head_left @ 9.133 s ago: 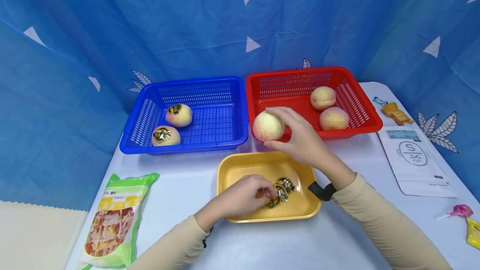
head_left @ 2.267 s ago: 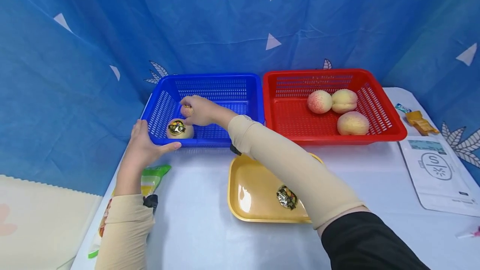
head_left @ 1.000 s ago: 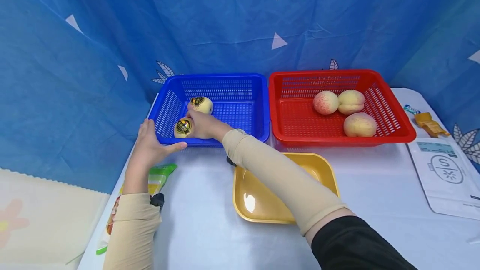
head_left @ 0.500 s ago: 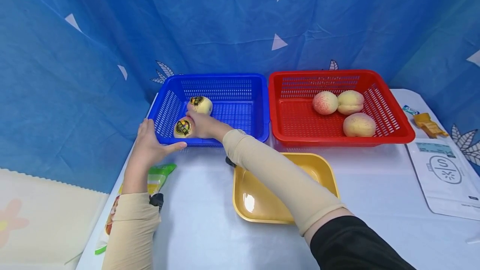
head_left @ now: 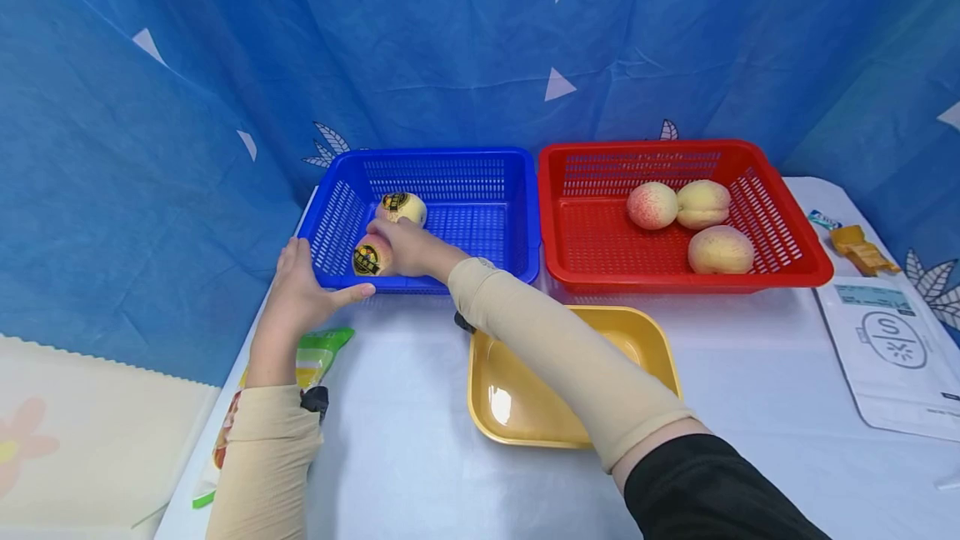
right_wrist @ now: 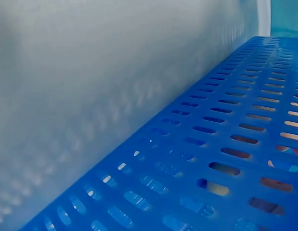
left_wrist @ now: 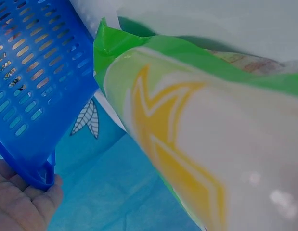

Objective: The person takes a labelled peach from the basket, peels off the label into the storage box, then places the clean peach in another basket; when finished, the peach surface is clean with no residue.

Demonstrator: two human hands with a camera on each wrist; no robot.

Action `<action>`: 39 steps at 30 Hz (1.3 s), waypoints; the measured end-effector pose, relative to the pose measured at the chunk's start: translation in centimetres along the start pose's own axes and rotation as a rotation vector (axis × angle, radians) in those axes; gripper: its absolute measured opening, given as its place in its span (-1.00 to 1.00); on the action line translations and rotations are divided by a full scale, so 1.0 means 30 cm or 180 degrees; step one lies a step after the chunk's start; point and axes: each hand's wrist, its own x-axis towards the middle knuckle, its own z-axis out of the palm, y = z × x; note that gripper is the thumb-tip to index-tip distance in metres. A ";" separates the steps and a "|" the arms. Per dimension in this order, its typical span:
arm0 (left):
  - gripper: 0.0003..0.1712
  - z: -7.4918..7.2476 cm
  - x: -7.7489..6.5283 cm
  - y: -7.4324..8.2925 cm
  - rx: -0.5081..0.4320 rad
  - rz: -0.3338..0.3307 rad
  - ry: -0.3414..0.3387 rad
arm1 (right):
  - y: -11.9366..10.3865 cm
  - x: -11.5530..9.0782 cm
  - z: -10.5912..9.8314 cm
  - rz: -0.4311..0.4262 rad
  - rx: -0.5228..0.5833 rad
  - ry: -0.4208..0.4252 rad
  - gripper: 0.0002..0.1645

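Observation:
In the blue basket (head_left: pixel 480 252) lie two peaches with round black-and-gold labels. My right hand (head_left: pixel 405 247) reaches in and holds the front peach (head_left: pixel 372 257) by its right side; its label faces forward. The other labelled peach (head_left: pixel 402 207) sits just behind it. My left hand (head_left: pixel 300 286) rests at the basket's front left corner, thumb stretched along the front and fingers along the left side. In the left wrist view, fingertips (left_wrist: pixel 50 192) touch the underside of the rim. The right wrist view shows the basket wall (right_wrist: pixel 226 130) but not the hand.
A red basket (head_left: pixel 573 240) with three peaches stands to the right. The yellow tray (head_left: pixel 498 432) in front is partly covered by my right sleeve. A green food packet (head_left: pixel 322 348) lies left. A white pouch (head_left: pixel 885 348) and an orange wrapper (head_left: pixel 862 250) lie far right.
The peach once in my right hand is now in the red basket. Both hands have moved to the blue basket. Lately the front peach has turned, its label tipping lower; my left hand stays put.

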 end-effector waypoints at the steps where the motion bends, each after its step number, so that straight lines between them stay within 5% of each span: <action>1: 0.59 0.001 0.000 0.000 0.0008 -0.0012 -0.0004 | 0.002 0.000 0.001 0.0049 0.0027 -0.0040 -0.07; 9: 0.61 0.004 0.001 0.006 0.0041 -0.0032 -0.0032 | 0.017 -0.007 -0.003 0.0126 0.0253 -0.0171 -0.10; 19: 0.62 0.003 0.007 0.014 0.0041 -0.0076 -0.0072 | 0.017 -0.051 -0.066 -0.0083 0.0399 0.0084 0.01; 39: 0.56 0.000 -0.015 0.017 0.0000 -0.0048 0.0111 | 0.014 -0.329 -0.255 -0.0344 0.0740 0.0299 0.08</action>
